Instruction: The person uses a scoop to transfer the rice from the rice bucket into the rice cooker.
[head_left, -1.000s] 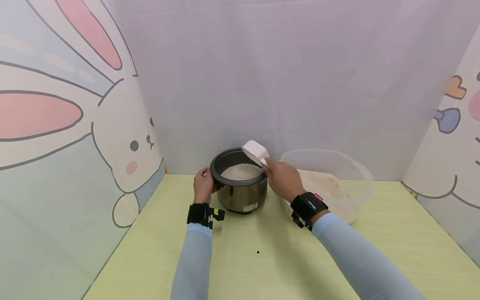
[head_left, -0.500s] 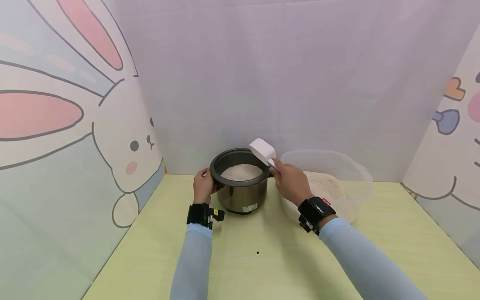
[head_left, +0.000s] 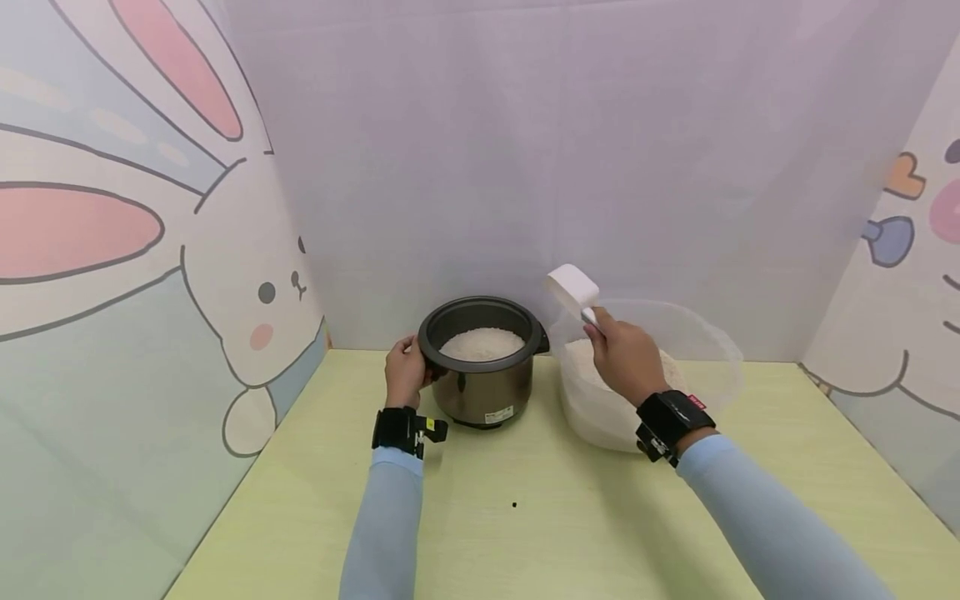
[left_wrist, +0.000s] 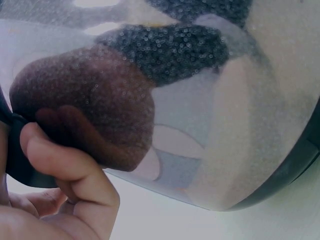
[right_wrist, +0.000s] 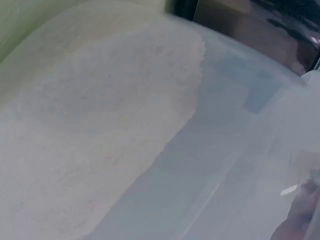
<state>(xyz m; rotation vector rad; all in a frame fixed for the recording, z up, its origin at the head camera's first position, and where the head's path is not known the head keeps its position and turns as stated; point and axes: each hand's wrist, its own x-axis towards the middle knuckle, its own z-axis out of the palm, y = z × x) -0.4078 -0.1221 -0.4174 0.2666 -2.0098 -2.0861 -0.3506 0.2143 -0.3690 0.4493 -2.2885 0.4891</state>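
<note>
A brown rice cooker (head_left: 476, 396) with a dark rim stands on the table, white rice (head_left: 482, 343) inside it. My left hand (head_left: 406, 372) grips its left side handle; in the left wrist view the curled fingers (left_wrist: 70, 162) wrap the black handle (left_wrist: 30, 170) beside the shiny body. With my right hand (head_left: 626, 358) I hold a white scoop (head_left: 576, 286) by its handle, raised above the left part of a translucent plastic bin (head_left: 652, 312). Rice (right_wrist: 90, 135) is heaped to one side of that bin, as the right wrist view shows.
The bin stands just right of the cooker on the pale green table (head_left: 465, 533). A small black speck (head_left: 514, 504) lies near the front. Behind rises a plain pale wall (head_left: 465, 167); a rabbit-print panel (head_left: 247, 317) borders the left side.
My right hand has carried the scoop rightward from over the cooker's rim to above the bin, uncovering the cooker's right handle. The left hand keeps its grip, and the cooker stays in place.
</note>
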